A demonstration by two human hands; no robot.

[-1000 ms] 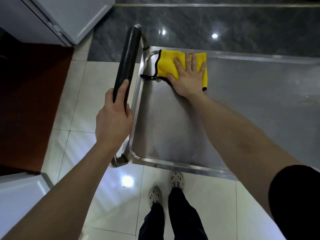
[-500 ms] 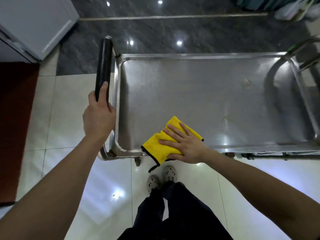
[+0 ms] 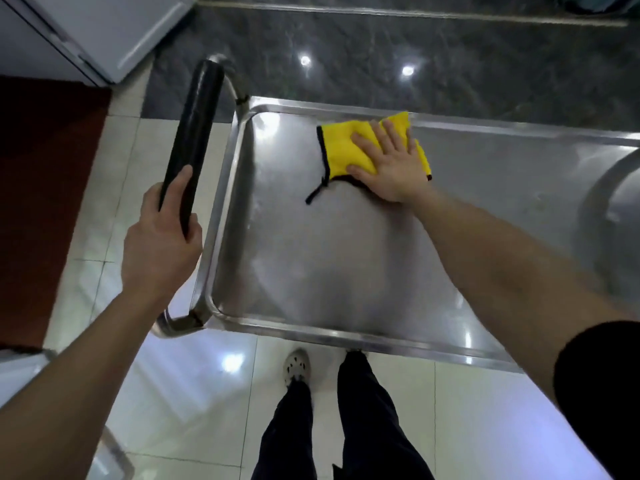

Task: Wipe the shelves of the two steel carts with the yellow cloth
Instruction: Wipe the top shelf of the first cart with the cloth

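Observation:
A steel cart's top shelf [image 3: 311,265] fills the middle of the head view, its raised rim running along the front and left. The yellow cloth [image 3: 341,148], edged in black with a loose black loop, lies flat near the shelf's far edge. My right hand [image 3: 388,168] presses on it with fingers spread, covering its right half. My left hand [image 3: 161,240] is wrapped around the lower end of the cart's black padded handle [image 3: 192,143] at the left.
A white cabinet [image 3: 86,32] stands at the back left beside a dark red mat [image 3: 41,188]. Dark marble floor lies beyond the cart, pale tiles under it. My legs and shoes [image 3: 296,367] stand at the cart's front edge. A curved steel tube [image 3: 599,209] shows at right.
My right hand has pushed the yellow cloth from the shelf's near rim back up to the far edge. My left hand stays on the handle.

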